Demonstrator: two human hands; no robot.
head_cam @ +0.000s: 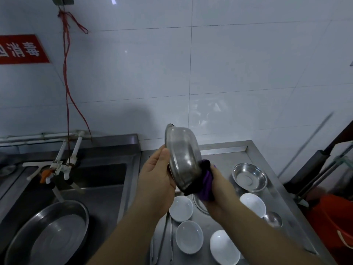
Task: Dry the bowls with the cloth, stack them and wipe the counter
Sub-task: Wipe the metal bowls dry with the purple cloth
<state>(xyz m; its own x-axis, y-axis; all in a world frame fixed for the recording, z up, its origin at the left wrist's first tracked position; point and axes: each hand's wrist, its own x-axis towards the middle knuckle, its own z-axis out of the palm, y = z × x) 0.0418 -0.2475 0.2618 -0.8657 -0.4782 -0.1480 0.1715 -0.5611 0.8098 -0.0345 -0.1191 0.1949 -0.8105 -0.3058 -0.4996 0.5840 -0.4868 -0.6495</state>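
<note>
Fingers of the left hand (pixel 156 176) curl around the rim of a round stainless-steel bowl (pixel 182 155), thumb on the near edge, holding it tilted on its side above the steel counter (pixel 254 155) with its outer base turned toward the camera. Fingers of the right hand (pixel 219 185) are closed on a bunched purple and black cloth (pixel 205 180), pressing it against the lower right edge of that bowl. Below the hands, four white ceramic bowls sit apart on the counter: one just under the left wrist (pixel 181 208), one nearer the camera (pixel 189 237), one at the bottom (pixel 224 247), and one to the right (pixel 253 204). A second shallow steel bowl (pixel 249 176) rests upright farther back on the right, and a small steel dish (pixel 273 219) lies near the counter's right edge. Left of the counter, a wide steel basin (pixel 49 234) lies in the sink (pixel 107 188) beneath white taps (pixel 63 165). A red sign (pixel 21 49) and a red cord (pixel 66 77) hang on the white tiled wall, and an orange bucket (pixel 332 222) stands at the far right.
</note>
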